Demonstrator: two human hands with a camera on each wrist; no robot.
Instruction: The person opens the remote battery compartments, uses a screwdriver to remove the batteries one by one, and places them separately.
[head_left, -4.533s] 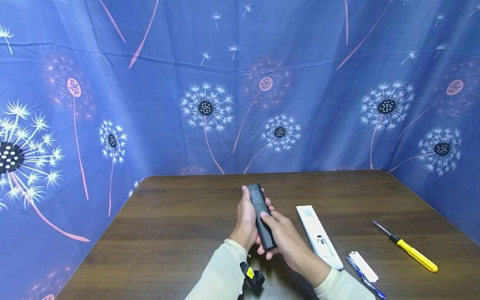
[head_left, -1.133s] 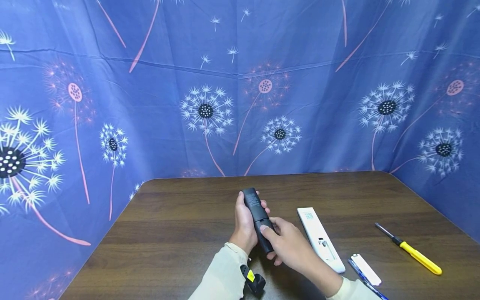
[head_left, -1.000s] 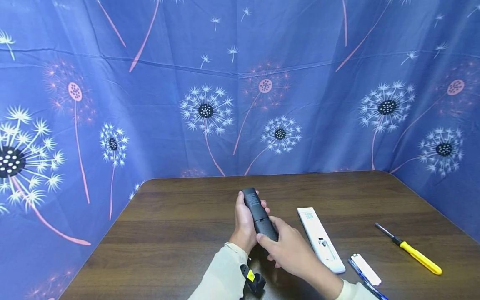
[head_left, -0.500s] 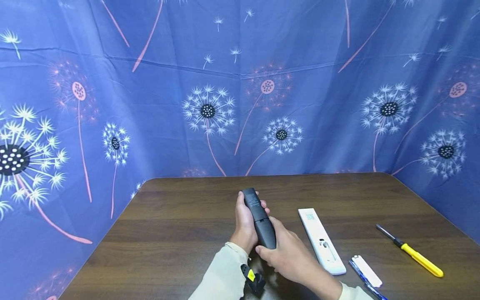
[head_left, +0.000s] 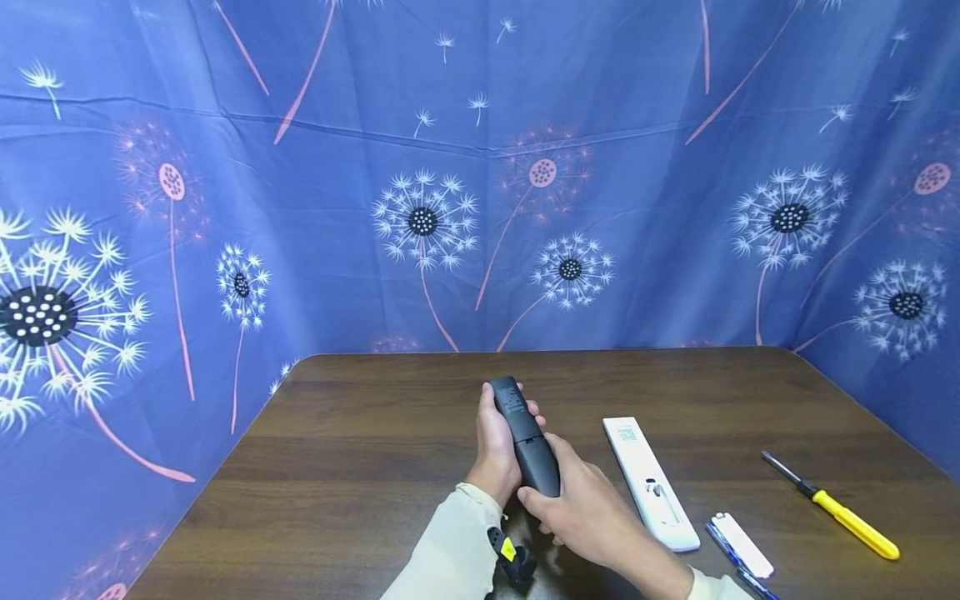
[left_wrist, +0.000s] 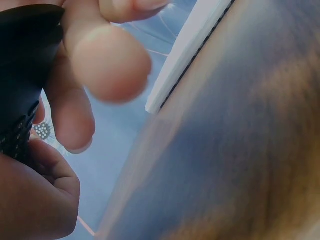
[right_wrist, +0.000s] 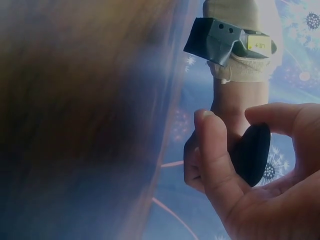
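Note:
A black remote control (head_left: 517, 421) is held back side up over the table, with a seam and small notch across its middle. My left hand (head_left: 495, 437) grips its far half, thumb along the left edge and fingertips showing at the right. Lower down, my right hand (head_left: 585, 500) holds the near end between thumb and fingers. In the left wrist view the remote's buttons (left_wrist: 17, 132) show on its underside. The right wrist view has the remote's dark rounded end (right_wrist: 254, 152) between the right thumb and fingers.
Right of the hands lies a long white remote-like piece (head_left: 637, 467) with a QR code and a recess. Beside it are a small white cover (head_left: 741, 546) and a blue pen (head_left: 726, 546). A yellow-handled screwdriver (head_left: 847, 517) lies farther right. A patterned blue cloth (head_left: 480, 208) surrounds the table.
My right thumb has slid from the remote's middle seam down to its near end, uncovering the lower half. My left hand keeps its grip. The head view has shifted slightly.

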